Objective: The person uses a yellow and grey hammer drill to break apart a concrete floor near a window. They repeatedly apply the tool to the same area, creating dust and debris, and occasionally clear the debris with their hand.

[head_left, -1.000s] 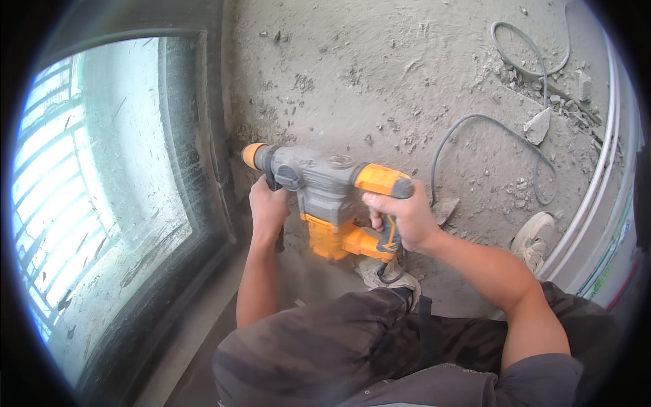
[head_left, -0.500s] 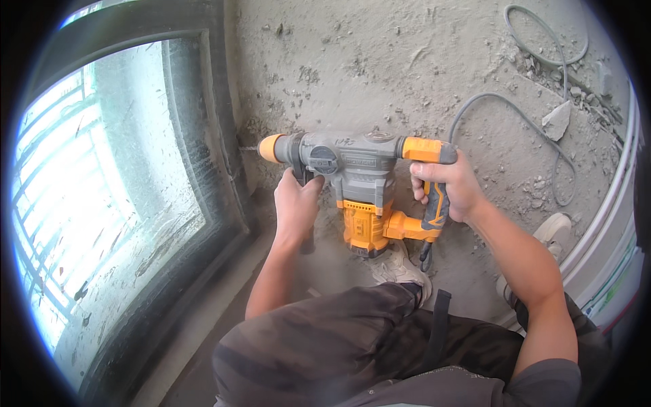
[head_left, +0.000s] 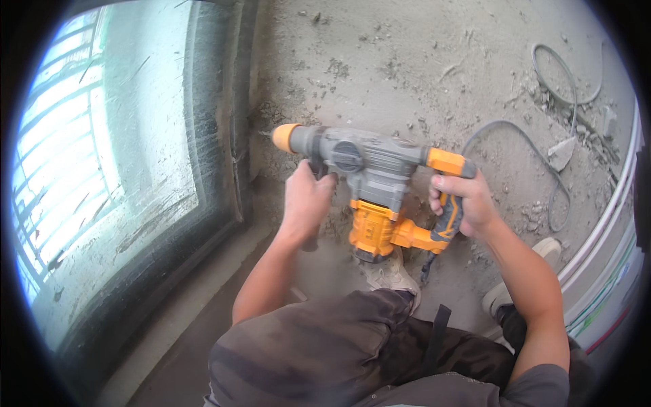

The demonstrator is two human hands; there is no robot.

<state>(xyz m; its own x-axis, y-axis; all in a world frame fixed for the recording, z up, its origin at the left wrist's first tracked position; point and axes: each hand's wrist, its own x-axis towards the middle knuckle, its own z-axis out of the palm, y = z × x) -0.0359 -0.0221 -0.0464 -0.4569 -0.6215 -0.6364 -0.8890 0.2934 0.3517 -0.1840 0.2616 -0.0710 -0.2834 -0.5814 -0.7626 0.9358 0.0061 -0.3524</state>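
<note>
A grey and orange rotary hammer drill (head_left: 380,163) lies across the middle of the view, its orange nose toward the dark window frame on the left. My left hand (head_left: 308,200) is closed around the side handle just behind the nose; the lower end of that handle shows below my fist. At the back end, my right hand (head_left: 468,200) wraps the rear grip, with fingers curled near the trigger. The thin drill bit (head_left: 264,133) is barely visible between the nose and the base by the frame; its tip cannot be made out.
Rubble and dust cover the concrete floor (head_left: 407,74). A grey cable (head_left: 515,125) loops at the right, near a broken chunk (head_left: 561,153). Pale pipes (head_left: 597,230) run along the right edge. A dusty window pane (head_left: 149,122) stands left. My shoes (head_left: 397,279) are below the drill.
The view has turned slightly, so drill, window frame and cable appear shifted right. The drill's rear end sits a little lower in the picture. Both hands keep their grips.
</note>
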